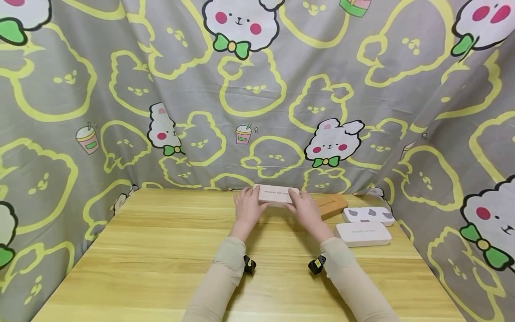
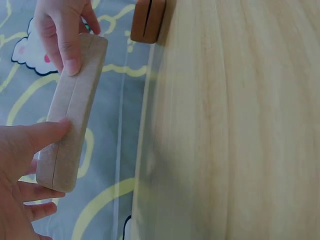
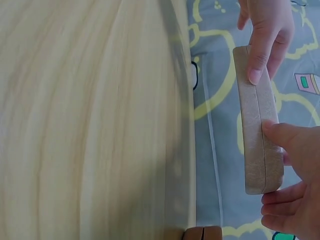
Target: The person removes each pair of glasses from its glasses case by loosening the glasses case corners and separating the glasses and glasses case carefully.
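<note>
A pale pinkish-white glasses case [image 1: 277, 193] with a line of lettering on top is held between both hands near the far edge of the table. My left hand [image 1: 247, 209] pinches its left end, the thumb [image 2: 52, 134] pressing the near side by the seam. At the other end my right hand [image 1: 306, 212] grips it the same way, its thumb [image 3: 280, 131] on the near side. Both wrist views show the case [image 2: 75, 110] raised off the wood, its lid closed along the seam.
Right of the hands, an orange-brown case [image 1: 333, 205], a white case with grey prints [image 1: 368, 214] and another pale case [image 1: 362, 235] with lettering lie close together on the wooden table [image 1: 161, 259]. A patterned curtain [image 1: 193, 94] hangs behind and at both sides.
</note>
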A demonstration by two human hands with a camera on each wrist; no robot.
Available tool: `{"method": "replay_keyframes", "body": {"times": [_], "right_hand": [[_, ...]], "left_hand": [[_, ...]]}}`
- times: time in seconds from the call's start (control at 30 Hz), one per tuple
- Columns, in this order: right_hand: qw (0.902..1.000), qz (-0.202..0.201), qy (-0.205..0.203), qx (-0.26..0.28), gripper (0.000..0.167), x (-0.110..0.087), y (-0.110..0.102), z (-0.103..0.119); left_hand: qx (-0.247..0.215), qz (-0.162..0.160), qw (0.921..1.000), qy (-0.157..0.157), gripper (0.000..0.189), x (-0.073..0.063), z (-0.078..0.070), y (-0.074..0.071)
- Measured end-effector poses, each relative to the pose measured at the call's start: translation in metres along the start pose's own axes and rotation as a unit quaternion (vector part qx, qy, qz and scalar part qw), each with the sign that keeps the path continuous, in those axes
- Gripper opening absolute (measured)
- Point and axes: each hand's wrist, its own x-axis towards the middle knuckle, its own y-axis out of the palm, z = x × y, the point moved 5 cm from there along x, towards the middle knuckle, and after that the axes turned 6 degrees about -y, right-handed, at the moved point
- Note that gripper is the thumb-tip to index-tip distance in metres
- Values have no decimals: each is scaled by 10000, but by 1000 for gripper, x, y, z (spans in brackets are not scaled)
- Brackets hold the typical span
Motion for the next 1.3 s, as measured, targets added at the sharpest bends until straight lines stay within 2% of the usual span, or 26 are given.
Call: {"method": "replay_keyframes", "body": {"times": [0.27, 0.5, 1.0, 1.3], "right_hand": [[9998, -153, -90, 118, 54, -2, 0, 13], [9989, -347, -258, 178, 53, -4, -4, 26], [9994, -122, -105, 320, 56, -15, -16, 46], [9991, 4, 89, 420, 55, -27, -25, 49]], "left_hand": [[-114, -68, 9999, -56, 74, -10, 10, -10], [-166, -217, 9996, 15, 74, -17, 16, -19], [-81, -459, 9989, 80, 74, -38, 20, -37], [-130, -450, 9989, 77, 75, -51, 12, -42]]}}
